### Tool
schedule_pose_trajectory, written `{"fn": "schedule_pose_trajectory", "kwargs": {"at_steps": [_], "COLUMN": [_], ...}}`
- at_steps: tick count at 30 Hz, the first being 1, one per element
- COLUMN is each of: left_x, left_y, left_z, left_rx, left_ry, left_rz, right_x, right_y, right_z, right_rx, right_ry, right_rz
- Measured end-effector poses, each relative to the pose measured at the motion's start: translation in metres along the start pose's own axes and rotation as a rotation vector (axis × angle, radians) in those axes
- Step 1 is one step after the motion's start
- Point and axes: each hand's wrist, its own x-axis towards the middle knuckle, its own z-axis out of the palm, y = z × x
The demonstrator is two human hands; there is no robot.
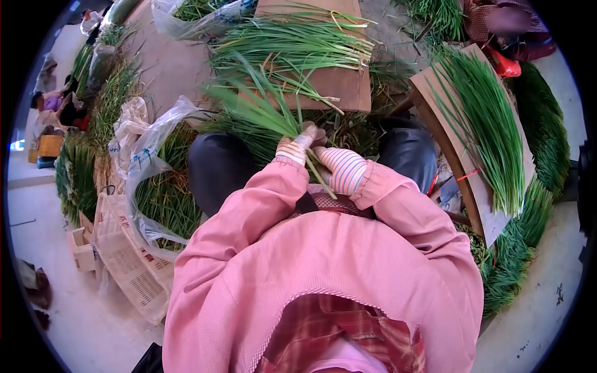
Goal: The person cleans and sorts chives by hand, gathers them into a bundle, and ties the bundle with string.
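My left hand, in a striped glove with bare fingertips showing, is closed around a small bunch of long green leafy stalks. The leaves fan out to the upper left and the pale stem ends point down toward my lap. My right hand, in a blue-striped glove, is closed against the lower stems, close beside the left; its fingertips are partly hidden. Beyond the hands, more stalks lie loose across a brown board.
A second board at the right bears a large green bundle. Left are a clear plastic bag with greens and a pale crate. Other people sit at the far left and upper right. Tied bundles line the right side.
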Motion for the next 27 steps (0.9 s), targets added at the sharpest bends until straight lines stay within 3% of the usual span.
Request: {"fn": "schedule_pose_trajectory", "kwargs": {"at_steps": [1,2,5,7,9,11,12,13,14,15,17,18,19,21,23,25,27], "left_x": [0.000,0.001,0.002,0.022,0.035,0.052,0.048,-0.018,-0.025,-0.030,-0.036,-0.019,-0.025,-0.024,-0.018,-0.013,-0.013], "left_y": [0.002,0.003,0.028,0.039,0.076,0.122,0.151,0.179,0.201,0.223,0.233,0.239,0.221,0.194,0.170,0.152,0.146], "left_z": [-0.003,-0.010,-0.017,-0.049,-0.078,-0.117,-0.149,-0.082,-0.105,-0.129,-0.108,-0.169,-0.114,-0.099,-0.088,-0.089,-0.087], "left_rx": [-0.033,-0.015,-0.050,-0.040,-0.146,-0.235,-0.300,0.005,-0.080,-0.170,-0.211,-0.147,-0.236,-0.322,-0.382,-0.393,-0.360], "left_ry": [0.016,0.010,0.066,-0.120,-0.545,-0.409,-0.138,0.374,0.243,0.113,0.558,-0.247,0.284,0.193,0.037,-0.244,-0.072], "left_rz": [-0.042,-0.018,-0.071,-0.031,-0.195,0.024,0.341,0.566,0.686,0.804,0.988,0.800,0.919,0.597,0.576,0.581,0.628], "right_x": [0.022,0.026,-0.011,-0.003,0.011,0.024,0.025,0.022,0.021,0.019,0.014,0.018,0.028,0.062,0.077,0.085,0.087], "right_y": [0.002,0.000,-0.033,-0.046,-0.058,-0.063,-0.064,-0.065,-0.067,-0.069,-0.084,-0.094,-0.103,-0.109,-0.110,-0.105,-0.091], "right_z": [-0.027,-0.031,-0.004,-0.005,-0.012,-0.025,-0.024,-0.020,-0.017,-0.016,0.000,0.011,0.019,0.023,0.032,0.030,0.028], "right_rx": [-0.631,-1.205,-2.116,-2.099,-2.167,-2.423,-2.418,-2.532,-2.609,-2.541,-2.274,-2.261,-2.233,-2.232,-2.382,-2.354,-2.361], "right_ry": [-0.185,-0.228,-0.163,-0.069,-0.043,-0.107,-0.114,-0.180,-0.244,-0.026,0.186,0.267,0.349,0.376,0.286,0.164,0.217], "right_rz": [-0.227,-0.570,-0.934,-1.031,-0.922,-0.571,-0.565,-0.205,0.168,-0.017,-0.715,-0.883,-1.046,-1.064,-0.849,-0.859,-0.748]}}
